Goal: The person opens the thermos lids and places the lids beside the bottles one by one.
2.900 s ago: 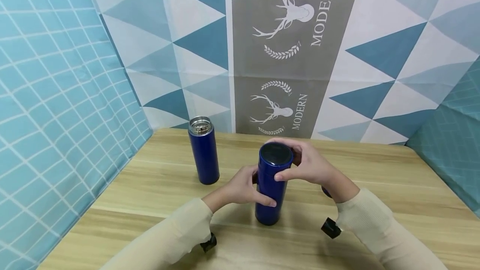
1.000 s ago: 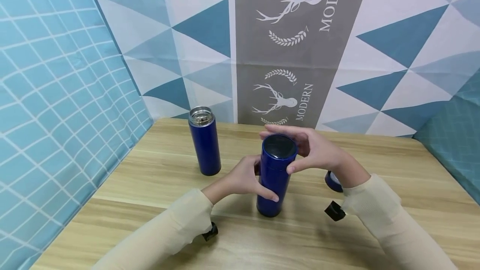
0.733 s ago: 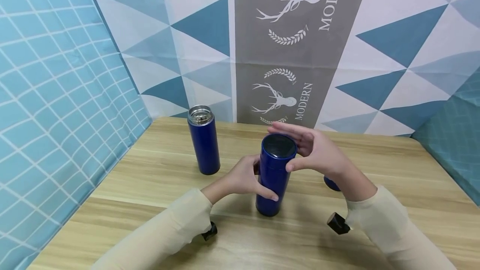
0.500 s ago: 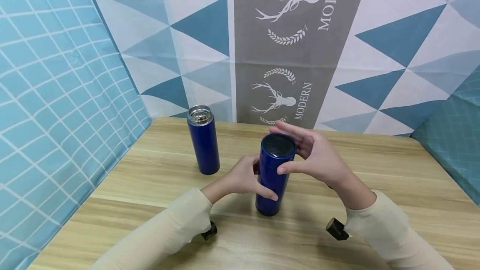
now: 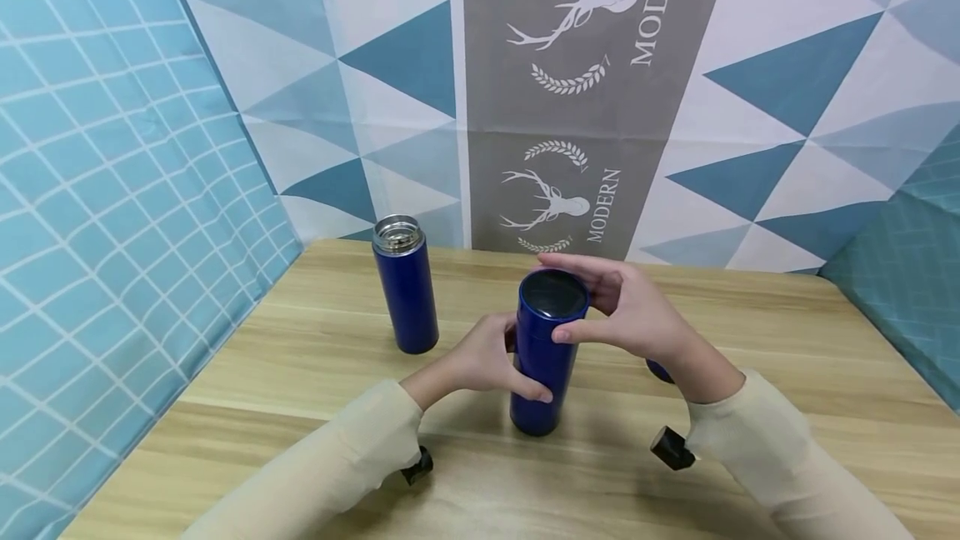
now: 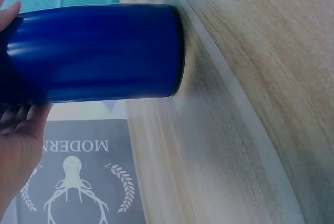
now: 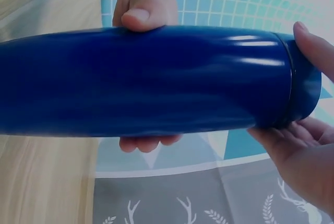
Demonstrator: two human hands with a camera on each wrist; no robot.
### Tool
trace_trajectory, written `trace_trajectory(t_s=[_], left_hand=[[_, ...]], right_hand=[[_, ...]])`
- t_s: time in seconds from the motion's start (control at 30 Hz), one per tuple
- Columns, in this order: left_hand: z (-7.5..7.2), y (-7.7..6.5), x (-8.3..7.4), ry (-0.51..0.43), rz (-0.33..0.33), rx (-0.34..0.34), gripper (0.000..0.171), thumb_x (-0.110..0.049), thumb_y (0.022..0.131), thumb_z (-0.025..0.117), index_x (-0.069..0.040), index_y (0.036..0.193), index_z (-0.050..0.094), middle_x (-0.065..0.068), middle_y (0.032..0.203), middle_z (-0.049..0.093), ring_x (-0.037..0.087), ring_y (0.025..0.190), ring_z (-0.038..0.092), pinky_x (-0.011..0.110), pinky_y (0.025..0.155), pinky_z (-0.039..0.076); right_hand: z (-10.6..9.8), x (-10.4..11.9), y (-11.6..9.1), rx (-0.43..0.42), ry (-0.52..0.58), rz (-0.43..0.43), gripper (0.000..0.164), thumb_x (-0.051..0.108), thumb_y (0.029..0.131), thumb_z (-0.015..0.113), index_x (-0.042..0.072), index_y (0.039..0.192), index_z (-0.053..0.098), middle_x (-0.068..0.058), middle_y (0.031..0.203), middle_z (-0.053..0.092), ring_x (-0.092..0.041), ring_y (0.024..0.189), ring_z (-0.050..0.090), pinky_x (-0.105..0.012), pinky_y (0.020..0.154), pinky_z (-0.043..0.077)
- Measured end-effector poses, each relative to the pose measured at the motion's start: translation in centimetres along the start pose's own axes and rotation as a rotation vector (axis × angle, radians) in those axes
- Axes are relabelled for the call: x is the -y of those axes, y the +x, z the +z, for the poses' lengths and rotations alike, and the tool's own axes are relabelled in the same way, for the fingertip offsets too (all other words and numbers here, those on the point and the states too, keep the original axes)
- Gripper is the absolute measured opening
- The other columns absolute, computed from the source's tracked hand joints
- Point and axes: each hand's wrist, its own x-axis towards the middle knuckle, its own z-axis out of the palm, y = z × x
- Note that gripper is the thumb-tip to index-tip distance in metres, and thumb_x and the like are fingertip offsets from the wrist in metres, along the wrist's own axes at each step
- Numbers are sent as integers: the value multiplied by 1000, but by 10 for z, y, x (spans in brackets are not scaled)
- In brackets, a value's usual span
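A blue thermos flask with a glossy dark top stands on the wooden table in front of me. My left hand grips its body from the left, thumb across the front and fingers behind. Up at the flask's lid, my right hand holds on with the thumb at the front and the fingers round the back. The right wrist view shows a thin seam between lid and body. Farther left stands a second blue thermos, lidless, with its steel mouth showing.
A small dark blue round piece lies on the table, mostly hidden behind my right wrist. Patterned cloth hangs along the table's back edge, and a blue tiled sheet along the left.
My right thumb has shifted left across the lid, and the right fingers, spread off it moments ago, have come lower round it. The left hand keeps its grip; the flask stays in place.
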Motion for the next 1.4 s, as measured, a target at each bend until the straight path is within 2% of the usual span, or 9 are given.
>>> trace_trajectory(t_s=[0.13, 0.27, 0.37, 0.53, 0.67, 0.9, 1.1, 1.4], left_hand=[[-1, 0, -1, -2, -2, 1, 70, -8, 63, 88, -5, 125, 56, 12, 119, 68, 11, 101, 67, 21, 90, 54], [-2, 0, -1, -8, -5, 11, 70, -8, 63, 87, -5, 126, 56, 12, 119, 67, 10, 100, 67, 21, 90, 54], [-2, 0, -2, -11, -10, 16, 70, -9, 63, 88, -5, 126, 55, 13, 119, 68, 10, 100, 67, 21, 89, 54], [-3, 0, -2, 0, -11, 18, 71, -9, 64, 87, -4, 126, 55, 13, 119, 68, 11, 100, 67, 21, 89, 54], [-3, 1, -1, 1, -7, 17, 70, -9, 63, 87, -4, 126, 55, 13, 119, 68, 11, 100, 67, 21, 89, 54], [-1, 1, -2, -21, -15, 15, 70, -7, 62, 88, -3, 125, 56, 14, 118, 68, 9, 98, 67, 21, 88, 55], [0, 1, -2, -21, -17, 16, 70, -7, 62, 88, -3, 124, 56, 14, 118, 68, 10, 98, 67, 21, 88, 55], [0, 0, -2, -6, -23, 16, 70, -7, 62, 88, -3, 124, 56, 14, 118, 68, 9, 98, 67, 20, 88, 54]], right_hand=[[-3, -4, 3, 41, 17, -36, 69, 1, 78, 76, -5, 139, 45, -19, 137, 56, -15, 117, 63, -25, 100, 51], [-6, -9, 4, 74, 52, -63, 69, -1, 78, 76, -8, 139, 43, -2, 138, 58, -14, 119, 62, -26, 100, 51], [-8, -12, 5, 110, 74, -88, 70, -4, 78, 74, -11, 139, 41, 7, 137, 59, -12, 120, 61, -26, 101, 50], [-14, -14, 10, 192, 108, -123, 71, -6, 78, 73, -13, 139, 37, 8, 138, 58, -9, 122, 59, -25, 102, 49], [-18, -17, 14, 248, 118, -161, 70, -6, 79, 72, -14, 139, 36, 6, 140, 56, -11, 124, 58, -27, 103, 48], [-22, -19, 16, 287, 137, -132, 72, -2, 80, 73, -12, 140, 36, 10, 141, 54, -14, 126, 56, -30, 105, 47], [-25, -23, 19, 338, 189, -165, 70, -1, 81, 72, -12, 140, 36, 7, 142, 53, -11, 126, 56, -26, 106, 46], [-28, -26, 26, 411, 258, -175, 73, 0, 80, 74, -11, 141, 37, 5, 144, 52, -16, 128, 55, -33, 106, 47]])
